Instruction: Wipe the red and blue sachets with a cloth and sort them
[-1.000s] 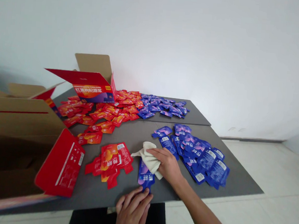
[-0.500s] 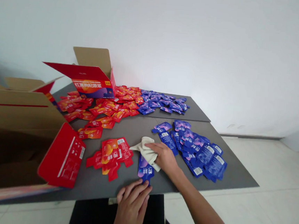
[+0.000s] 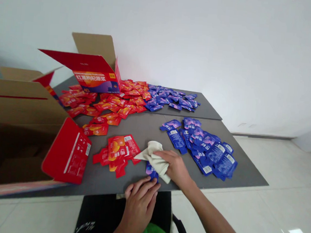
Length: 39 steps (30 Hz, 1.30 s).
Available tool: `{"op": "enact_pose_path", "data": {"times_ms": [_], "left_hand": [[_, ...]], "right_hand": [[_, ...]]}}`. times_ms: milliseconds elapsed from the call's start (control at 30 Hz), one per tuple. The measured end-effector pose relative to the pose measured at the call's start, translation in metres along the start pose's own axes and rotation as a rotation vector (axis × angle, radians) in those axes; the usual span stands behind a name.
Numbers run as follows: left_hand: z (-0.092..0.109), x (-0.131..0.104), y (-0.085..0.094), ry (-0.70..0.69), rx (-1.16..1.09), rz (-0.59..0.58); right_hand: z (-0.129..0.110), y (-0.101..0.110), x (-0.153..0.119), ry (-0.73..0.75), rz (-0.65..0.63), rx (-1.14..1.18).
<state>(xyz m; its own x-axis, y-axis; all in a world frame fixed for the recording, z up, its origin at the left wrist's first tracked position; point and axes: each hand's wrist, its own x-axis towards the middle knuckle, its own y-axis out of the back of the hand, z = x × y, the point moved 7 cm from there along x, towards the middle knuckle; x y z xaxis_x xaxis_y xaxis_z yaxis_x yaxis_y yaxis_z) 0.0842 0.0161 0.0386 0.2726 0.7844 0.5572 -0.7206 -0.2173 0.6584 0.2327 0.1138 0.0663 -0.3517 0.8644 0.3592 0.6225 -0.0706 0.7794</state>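
A small blue pouch (image 3: 151, 171) lies on the grey table (image 3: 144, 124) near its front edge, mostly covered by a white cloth (image 3: 154, 153). My right hand (image 3: 177, 166) is closed on this bunched cloth and presses it down on the pouch. At the table edge, the fingers of my left hand (image 3: 142, 198) lie stretched out over the pouch's near end. Just left of the cloth is a small stack of red pouches (image 3: 118, 150). To the right, blue pouches (image 3: 209, 150) overlap in a loose pile.
A large open carton (image 3: 16, 117) takes up the left side, its red flap (image 3: 70, 152) reaching over the table. Behind it stands another open red box (image 3: 93, 78). Heaps of red pouches (image 3: 113, 103) and blue pouches (image 3: 170, 98) lie along the back, before a white wall (image 3: 218, 46).
My right hand has slid the cloth toward me, so it covers more of the blue pouch. My left hand stays at the pouch's near end. The view has tilted down slightly.
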Motion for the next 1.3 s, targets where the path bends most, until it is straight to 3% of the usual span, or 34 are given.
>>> {"op": "enact_pose_path", "data": {"times_ms": [100,167,267,367,467,533,667,767,900,1000,1100,1167,1300], "left_hand": [[0.001,0.003,0.003,-0.006,0.016,0.002],[0.001,0.004,0.003,-0.002,0.011,0.004],[0.001,0.001,0.001,0.003,0.005,0.006],[-0.003,-0.002,-0.002,0.058,-0.020,0.007],[-0.005,-0.003,-0.002,0.084,-0.045,0.006],[-0.002,-0.001,-0.001,0.055,-0.036,0.002],[0.001,0.002,0.002,0.022,-0.006,0.000],[0.001,0.003,0.003,0.021,0.003,0.007],[0.000,0.000,0.000,0.036,-0.020,0.010],[-0.004,-0.003,-0.002,0.086,-0.058,0.006],[-0.005,-0.002,-0.002,0.102,-0.064,0.002],[-0.003,-0.001,-0.001,0.081,-0.048,0.004],[0.001,0.003,0.002,0.047,-0.015,0.006]], "right_hand": [[0.014,0.009,0.032,-0.011,0.035,-0.057],[0.008,0.019,0.036,-0.003,0.067,-0.064],[-0.018,0.029,0.011,0.058,0.100,-0.050],[-0.041,0.021,-0.028,0.107,-0.004,-0.033],[-0.038,0.006,-0.045,0.058,-0.077,-0.014],[-0.024,0.001,-0.035,0.019,-0.056,-0.001],[0.008,0.004,0.014,-0.025,0.035,-0.055],[0.012,0.017,0.034,-0.044,0.087,-0.094],[-0.018,0.031,0.004,0.017,0.127,-0.063],[-0.039,0.018,-0.032,0.057,-0.013,-0.047],[-0.037,0.002,-0.043,0.016,-0.064,-0.017],[-0.025,-0.005,-0.030,-0.012,-0.036,0.027],[-0.002,-0.011,0.021,-0.024,-0.025,-0.018]]}}
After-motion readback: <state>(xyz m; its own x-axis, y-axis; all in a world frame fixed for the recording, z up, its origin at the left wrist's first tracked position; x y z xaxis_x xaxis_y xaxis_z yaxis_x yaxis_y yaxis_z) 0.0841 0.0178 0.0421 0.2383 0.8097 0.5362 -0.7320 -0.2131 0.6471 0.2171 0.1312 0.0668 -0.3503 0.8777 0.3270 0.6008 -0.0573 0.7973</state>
